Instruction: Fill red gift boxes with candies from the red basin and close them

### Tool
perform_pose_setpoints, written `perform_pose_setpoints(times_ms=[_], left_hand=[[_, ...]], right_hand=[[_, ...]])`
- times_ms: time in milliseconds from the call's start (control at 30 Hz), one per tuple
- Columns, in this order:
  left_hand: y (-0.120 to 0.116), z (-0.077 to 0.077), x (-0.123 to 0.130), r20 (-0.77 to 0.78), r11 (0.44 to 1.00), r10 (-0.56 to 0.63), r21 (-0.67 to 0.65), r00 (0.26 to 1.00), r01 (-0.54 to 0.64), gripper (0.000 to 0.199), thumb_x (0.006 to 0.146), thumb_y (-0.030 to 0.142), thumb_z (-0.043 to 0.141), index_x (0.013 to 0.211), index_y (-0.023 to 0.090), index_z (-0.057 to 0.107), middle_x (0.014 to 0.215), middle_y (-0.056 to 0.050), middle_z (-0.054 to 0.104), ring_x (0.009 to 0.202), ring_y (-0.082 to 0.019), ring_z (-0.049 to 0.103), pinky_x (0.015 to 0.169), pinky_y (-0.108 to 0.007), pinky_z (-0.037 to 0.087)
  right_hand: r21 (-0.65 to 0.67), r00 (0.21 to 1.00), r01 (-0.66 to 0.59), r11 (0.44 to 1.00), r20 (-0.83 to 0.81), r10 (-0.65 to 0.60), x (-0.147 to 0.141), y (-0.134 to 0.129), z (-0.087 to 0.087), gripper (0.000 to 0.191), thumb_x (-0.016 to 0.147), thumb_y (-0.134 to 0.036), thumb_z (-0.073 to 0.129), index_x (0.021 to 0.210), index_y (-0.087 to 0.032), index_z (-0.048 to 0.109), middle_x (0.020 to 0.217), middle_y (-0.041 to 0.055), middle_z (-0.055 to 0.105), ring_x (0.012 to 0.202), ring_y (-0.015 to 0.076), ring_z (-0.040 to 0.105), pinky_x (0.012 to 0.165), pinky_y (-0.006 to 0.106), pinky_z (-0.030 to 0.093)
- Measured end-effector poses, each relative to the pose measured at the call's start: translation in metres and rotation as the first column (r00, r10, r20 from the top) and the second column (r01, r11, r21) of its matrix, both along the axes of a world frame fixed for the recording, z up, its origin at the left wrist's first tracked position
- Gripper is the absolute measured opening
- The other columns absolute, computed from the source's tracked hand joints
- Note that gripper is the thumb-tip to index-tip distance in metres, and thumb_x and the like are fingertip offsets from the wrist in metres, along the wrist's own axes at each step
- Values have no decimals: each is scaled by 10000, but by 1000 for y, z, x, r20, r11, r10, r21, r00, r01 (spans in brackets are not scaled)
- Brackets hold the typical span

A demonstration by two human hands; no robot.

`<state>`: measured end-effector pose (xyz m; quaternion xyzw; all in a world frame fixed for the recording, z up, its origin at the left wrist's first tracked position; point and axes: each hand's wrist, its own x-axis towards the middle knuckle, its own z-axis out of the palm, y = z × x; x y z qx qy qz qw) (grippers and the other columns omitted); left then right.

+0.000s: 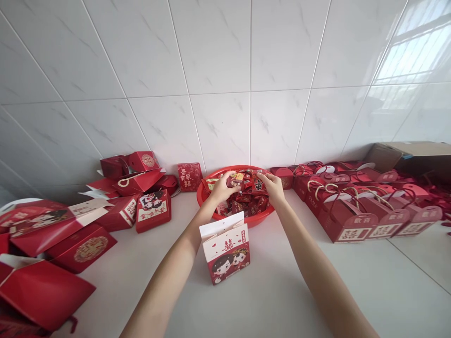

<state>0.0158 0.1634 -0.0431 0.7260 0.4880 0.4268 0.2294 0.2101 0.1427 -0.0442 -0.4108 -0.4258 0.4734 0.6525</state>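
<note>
A red plastic basket (201,197) full of red wrapped sweets (246,206) sits against the tiled wall. Over its left side, my left hand (221,188) is closed on red wrapped candy (234,182), with its fingers curled round it. My right hand (275,187) pinches a red packet with dark lettering (259,183) at the basket's right side. In front of the basket, between my forearms, stands an upright gift box (227,256) with two cartoon figures on it and white top flaps standing up.
Several red boxes (153,211) lie in a loose pile on the left. A small red box (189,177) stands by the wall. Rows of red boxes with rope handles (352,220) fill the right, before a cardboard carton (416,152).
</note>
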Motion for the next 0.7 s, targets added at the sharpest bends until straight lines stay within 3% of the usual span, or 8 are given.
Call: perform_pose_setpoints(times_ms=[267, 500, 700], left_hand=[[9, -9, -7, 9, 985, 170, 28, 985, -170, 547, 753, 154, 711, 1283, 238, 603, 1383, -94, 634, 1289, -276, 583, 1081, -412, 459], [10, -9, -7, 15, 990, 125, 65, 992, -126, 534, 766, 137, 681, 1285, 241, 607, 1407, -80, 622, 1315, -255, 565, 1120, -396, 433], [6, -6, -5, -43, 982, 181, 59, 983, -178, 464, 762, 137, 662, 1215, 242, 652, 1300, -68, 682, 1234, -276, 616, 1086, -422, 461]], right_hand=[[8, 993, 49, 999, 109, -49, 2, 6, -8, 479, 623, -653, 760, 781, -202, 729, 659, 13, 710, 672, 208, 675, 575, 283, 509], [0, 993, 31, 1000, 112, -31, 3, 10, -11, 477, 635, -672, 741, 757, -212, 704, 644, 5, 688, 654, 204, 662, 564, 286, 506], [19, 994, 34, 999, 104, -36, 3, 12, -12, 486, 651, -686, 721, 744, -212, 669, 666, 9, 682, 667, 203, 658, 575, 287, 509]])
